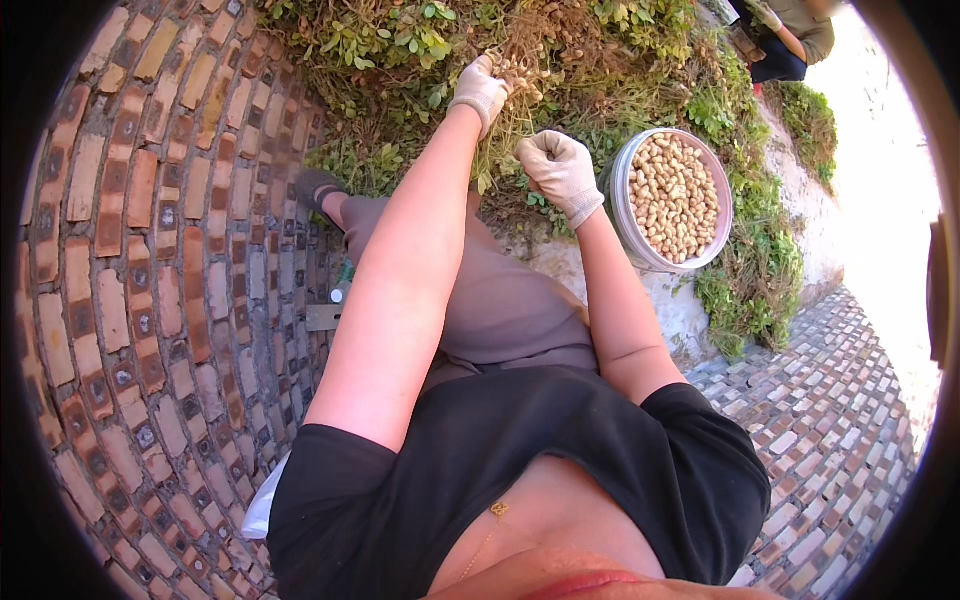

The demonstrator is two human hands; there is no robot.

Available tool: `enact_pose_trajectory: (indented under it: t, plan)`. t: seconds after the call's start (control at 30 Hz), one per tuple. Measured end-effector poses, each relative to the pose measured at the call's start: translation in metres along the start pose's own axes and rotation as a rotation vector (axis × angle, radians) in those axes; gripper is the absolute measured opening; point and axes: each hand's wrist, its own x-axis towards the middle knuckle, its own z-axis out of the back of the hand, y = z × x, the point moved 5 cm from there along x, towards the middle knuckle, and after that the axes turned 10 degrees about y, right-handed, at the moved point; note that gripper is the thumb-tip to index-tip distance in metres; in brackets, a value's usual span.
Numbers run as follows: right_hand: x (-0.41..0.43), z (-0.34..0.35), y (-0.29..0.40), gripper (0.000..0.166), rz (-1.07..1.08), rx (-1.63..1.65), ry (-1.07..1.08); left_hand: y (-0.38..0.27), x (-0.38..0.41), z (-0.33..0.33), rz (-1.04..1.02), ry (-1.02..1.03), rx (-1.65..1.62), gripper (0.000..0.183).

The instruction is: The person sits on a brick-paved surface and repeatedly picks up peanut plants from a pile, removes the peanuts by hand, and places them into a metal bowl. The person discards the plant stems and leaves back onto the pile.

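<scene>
My left hand (481,91), in a pale knit work glove, grips a bunch of uprooted peanut plants by the roots. A cluster of peanut pods (523,77) sticks out beyond its fingers. Lower and to the right, my right hand (556,172) wears a similar glove, with its fingers curled inward. Whether anything lies inside that curled hand is hidden. Just right of it stands a round plastic bucket (619,206), almost full of loose peanuts (673,196) in their shells.
Heaped peanut plants (390,90) spread in front of me. A brick wall (142,247) rises on the left; a bottle (341,289) lies by my leg. At the upper right, another person (802,30) wears a glove. Brick paving (817,382) extends at the lower right.
</scene>
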Motion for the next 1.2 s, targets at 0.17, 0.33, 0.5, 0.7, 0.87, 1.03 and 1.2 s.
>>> enact_pose_trajectory:
  t: [0.17,0.33,0.5,0.7,0.87,1.03,1.2]
  plan:
    - [-0.002,0.040,-0.017,0.020,-0.048,0.327,-0.103,-0.013,-0.002,0.014,0.056,0.204,0.367,0.017]
    - [0.022,0.076,-0.062,0.023,-0.127,0.739,-0.059,-0.016,-0.032,-0.014,0.098,0.424,0.688,0.030]
    - [0.031,0.070,-0.063,0.022,-0.023,0.679,-0.048,-0.017,-0.038,-0.014,0.091,0.476,0.701,0.030]
    - [0.026,0.060,-0.041,0.046,0.119,0.497,0.138,-0.017,-0.047,-0.023,0.167,0.520,0.668,0.032]
    - [0.030,0.042,-0.042,0.042,0.005,0.421,0.162,-0.010,-0.046,-0.024,0.175,0.560,0.719,0.037]
    - [0.040,0.045,-0.054,0.025,-0.056,0.213,0.032,-0.013,-0.046,-0.023,0.195,0.469,0.719,0.034]
    - [0.046,0.084,-0.092,0.024,-0.092,-0.340,-0.375,-0.017,-0.037,-0.025,0.153,0.346,0.750,0.035]
